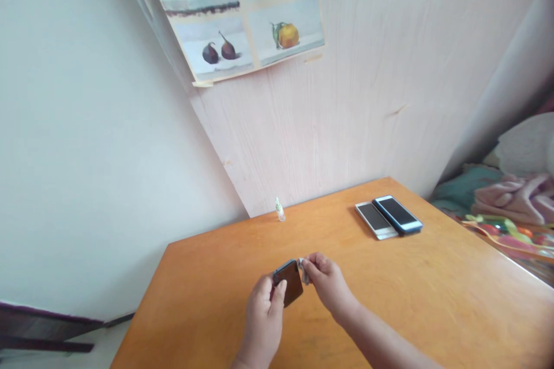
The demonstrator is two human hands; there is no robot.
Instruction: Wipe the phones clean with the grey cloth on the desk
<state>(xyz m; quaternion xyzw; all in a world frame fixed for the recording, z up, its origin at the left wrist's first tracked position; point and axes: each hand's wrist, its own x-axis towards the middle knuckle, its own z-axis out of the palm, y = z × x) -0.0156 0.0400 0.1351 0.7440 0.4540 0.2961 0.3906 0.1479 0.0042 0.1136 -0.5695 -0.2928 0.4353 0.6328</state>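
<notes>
My left hand grips a dark smartphone along its left side, thumb lying across its face. The phone is tilted above the table. My right hand pinches a small crumpled white cloth or tissue at the phone's upper right edge. Whether the cloth presses on the phone or stays just beside it, I cannot tell. Farther back on the table, a small clear dropper bottle with a pointed tip stands upright near the wall.
Two phones lie side by side at the back right of the orange-brown wooden table: a white phone and a blue-cased phone. Fruit paintings hang on the wall behind. Pink and teal fabric is heaped beyond the right edge.
</notes>
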